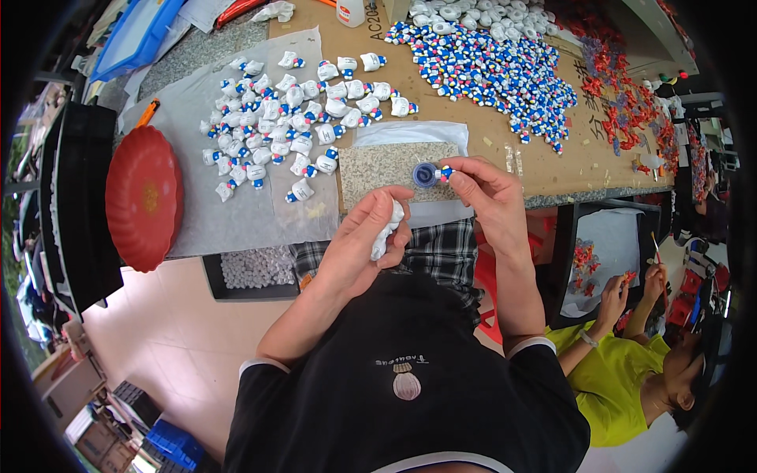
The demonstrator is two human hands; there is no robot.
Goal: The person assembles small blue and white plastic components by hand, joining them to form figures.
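My left hand [355, 244] is curled around a white molded figure piece [386, 235], partly hidden by the fingers. Between thumb and fingertips, my right hand [495, 201] pinches a small blue-and-white painted piece [445, 173]. That piece is at the right rim of a small round pot [426, 175] with dark contents; whether it touches the rim I cannot tell. Under the pot lies a speckled stone slab [374, 169]. Left of the slab, many white figures with blue ends [276, 118] are spread over pale paper [189, 205].
A heap of small blue-and-white pieces [489, 75] covers the far table, with white pieces [473, 16] behind it. At left is a red scalloped bowl [142, 201]. A tray of white pieces [256, 268] sits below the table edge. To the right, a co-worker in yellow [619, 378] handles red pieces.
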